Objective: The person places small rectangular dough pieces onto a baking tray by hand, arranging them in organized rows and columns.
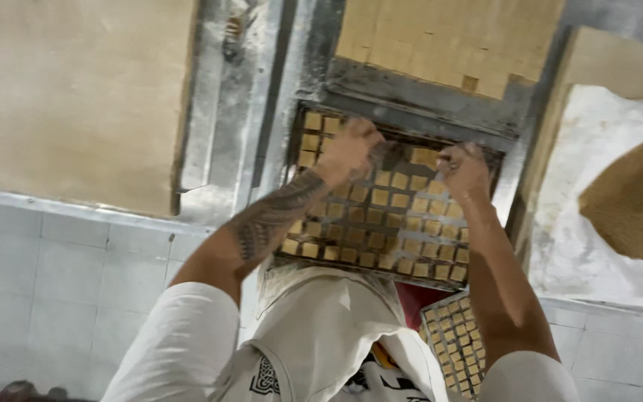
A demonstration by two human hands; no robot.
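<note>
Left hand [351, 149] and right hand [463, 167] are resting on a dark baking tray [478, 152] of small square dough pieces [379, 197], fingers curled; motion blur is hiding whether either is gripping a piece. The tray is lying at the table's near edge. A scored dough slab [440, 37] is lying beyond, cut off by the frame. A second filled tray [457, 344] is showing partly below.

Bakery worktop, white-tiled front

Flour-dusted metal counter [225, 112]; white tile wall [61, 298] below; pale dough sheet [76, 97] at left; brown crumb heap [638, 197] at right.
</note>
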